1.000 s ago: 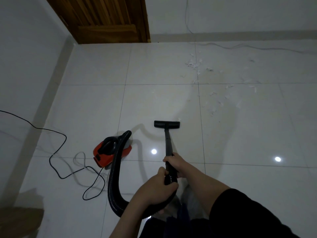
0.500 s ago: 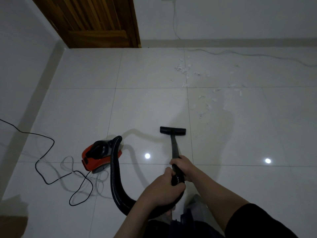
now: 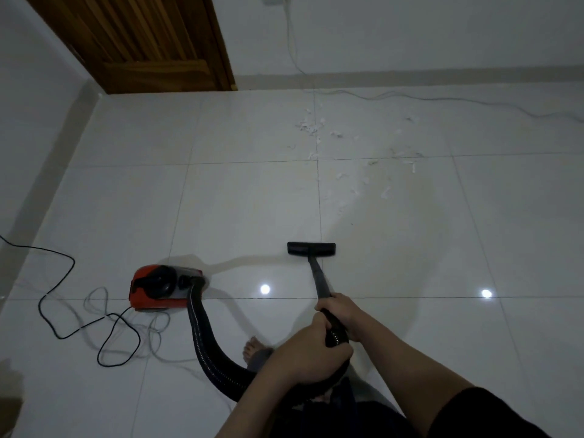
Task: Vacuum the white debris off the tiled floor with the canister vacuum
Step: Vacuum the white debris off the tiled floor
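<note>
I see both hands clenched round the black wand (image 3: 319, 279) of the canister vacuum (image 3: 159, 287): my right hand (image 3: 343, 314) grips it further forward, my left hand (image 3: 311, 352) closer to me, where the ribbed hose (image 3: 202, 336) joins. The wand's long axis runs away from me, tipped slightly leftward, ending in the flat floor head (image 3: 311, 249), which lies crosswise on the tiled floor (image 3: 246, 200) straddling a grout line. The head points toward the white debris (image 3: 344, 153), scattered well beyond it nearer the far wall. The red-and-black canister sits to the left of the wand, its hose curving back to my hands. Its black cord (image 3: 63, 298) loops toward the floor's left edge. A bare foot (image 3: 251, 347) shows beside the hose.
</note>
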`<act>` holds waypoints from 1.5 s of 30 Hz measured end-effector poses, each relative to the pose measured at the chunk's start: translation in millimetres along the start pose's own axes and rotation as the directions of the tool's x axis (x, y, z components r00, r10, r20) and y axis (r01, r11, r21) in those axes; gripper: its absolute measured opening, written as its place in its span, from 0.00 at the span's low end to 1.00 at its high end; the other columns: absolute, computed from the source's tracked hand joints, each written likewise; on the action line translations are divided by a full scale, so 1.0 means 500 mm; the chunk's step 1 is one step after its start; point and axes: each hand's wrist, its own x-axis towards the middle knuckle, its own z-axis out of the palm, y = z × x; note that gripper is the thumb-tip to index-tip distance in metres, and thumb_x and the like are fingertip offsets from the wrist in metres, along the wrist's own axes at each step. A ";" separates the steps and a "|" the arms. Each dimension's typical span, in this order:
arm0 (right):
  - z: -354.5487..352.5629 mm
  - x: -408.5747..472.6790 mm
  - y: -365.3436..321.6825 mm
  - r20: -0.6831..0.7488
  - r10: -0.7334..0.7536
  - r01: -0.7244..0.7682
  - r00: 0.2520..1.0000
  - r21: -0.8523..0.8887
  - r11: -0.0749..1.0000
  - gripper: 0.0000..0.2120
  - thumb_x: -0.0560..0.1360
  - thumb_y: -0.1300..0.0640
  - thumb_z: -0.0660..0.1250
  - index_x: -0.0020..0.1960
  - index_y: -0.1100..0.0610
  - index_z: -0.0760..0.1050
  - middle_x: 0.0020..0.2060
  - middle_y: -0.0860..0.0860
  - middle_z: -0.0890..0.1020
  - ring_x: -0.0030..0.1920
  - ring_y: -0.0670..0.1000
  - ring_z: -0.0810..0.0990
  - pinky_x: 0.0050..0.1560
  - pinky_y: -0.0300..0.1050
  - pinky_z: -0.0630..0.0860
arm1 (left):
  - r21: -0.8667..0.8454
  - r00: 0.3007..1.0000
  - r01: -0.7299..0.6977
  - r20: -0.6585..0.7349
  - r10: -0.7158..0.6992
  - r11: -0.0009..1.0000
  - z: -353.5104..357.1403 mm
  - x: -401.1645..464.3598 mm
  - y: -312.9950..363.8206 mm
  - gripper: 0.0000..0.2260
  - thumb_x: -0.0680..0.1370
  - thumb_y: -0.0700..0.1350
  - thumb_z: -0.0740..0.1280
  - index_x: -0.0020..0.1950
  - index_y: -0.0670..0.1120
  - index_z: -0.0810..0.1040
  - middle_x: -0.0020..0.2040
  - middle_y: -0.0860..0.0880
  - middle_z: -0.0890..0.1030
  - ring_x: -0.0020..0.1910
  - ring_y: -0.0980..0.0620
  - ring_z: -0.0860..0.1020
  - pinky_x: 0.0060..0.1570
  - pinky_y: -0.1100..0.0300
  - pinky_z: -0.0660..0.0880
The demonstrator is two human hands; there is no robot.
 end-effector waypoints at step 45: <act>-0.221 0.364 -0.541 -0.037 -0.003 0.002 0.999 -0.031 1.000 0.19 0.73 0.61 0.68 0.63 0.63 0.70 0.42 0.58 0.78 0.37 0.53 0.77 0.34 0.45 0.75 | -0.019 0.998 0.066 0.012 -0.065 0.998 -0.395 0.452 0.291 0.24 0.79 0.53 0.62 0.72 0.46 0.60 0.53 0.46 0.78 0.47 0.47 0.78 0.49 0.53 0.76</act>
